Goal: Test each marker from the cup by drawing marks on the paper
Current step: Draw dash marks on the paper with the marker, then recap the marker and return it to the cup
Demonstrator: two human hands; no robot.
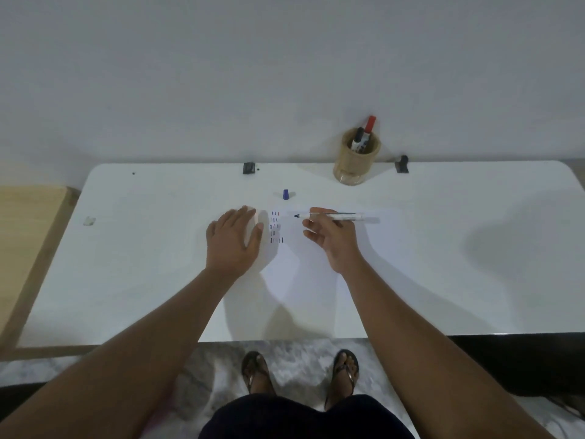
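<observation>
A white sheet of paper (pixel 316 267) lies in the middle of the white table (pixel 126 248), its left part curled up into a roll. My left hand (pixel 232 240) rests flat on that roll. Short blue, red and dark marks (pixel 276 226) stand in rows just right of the roll. My right hand (pixel 329 236) pinches an uncapped blue marker (pixel 335 216), which lies level above the paper with its tip pointing left. A blue cap (pixel 286 194) stands on the table behind the marks. The wooden cup (pixel 357 156) at the back holds a red-capped and a black-capped marker.
Two small black clips (pixel 249 167) (pixel 402 164) sit at the table's far edge by the wall. A small pale scrap (pixel 89 220) lies at the left. A wooden surface (pixel 25 236) adjoins the table's left side. My sandalled feet are below the front edge.
</observation>
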